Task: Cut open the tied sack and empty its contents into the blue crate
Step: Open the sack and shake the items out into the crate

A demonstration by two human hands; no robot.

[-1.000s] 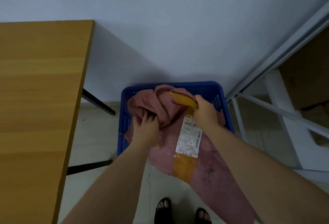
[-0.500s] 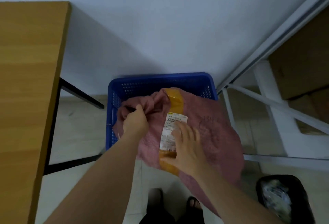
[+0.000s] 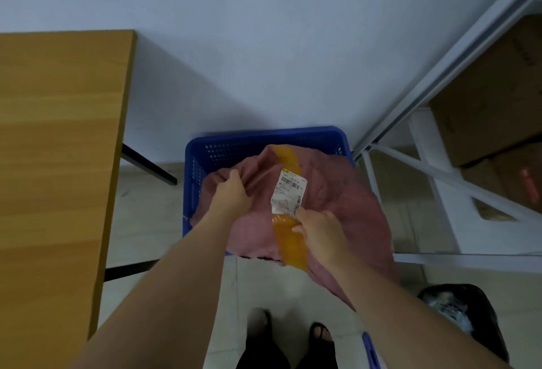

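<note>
A pink woven sack point(image 3: 346, 207) lies over the blue crate point(image 3: 264, 140), covering most of its opening and hanging past its near right corner. A yellow tape strip point(image 3: 289, 239) runs along the sack, with a white barcode label point(image 3: 289, 192) stuck across it. My left hand point(image 3: 231, 195) bunches the fabric at the sack's left end. My right hand point(image 3: 319, 228) presses on the sack just below the label, fingers on the tape edge. What is inside the sack and the crate is hidden.
A wooden table point(image 3: 58, 148) stands at the left, its black legs reaching toward the crate. A white metal shelf frame point(image 3: 434, 175) with cardboard boxes point(image 3: 492, 96) stands at the right. A black bin point(image 3: 469, 319) with rubbish sits at the lower right. My feet point(image 3: 287, 336) are below.
The right hand went from gripping the sack's far taped end to lying on the sack below the label. The sack now spreads flatter over the crate. The left hand stays on the bunched end.
</note>
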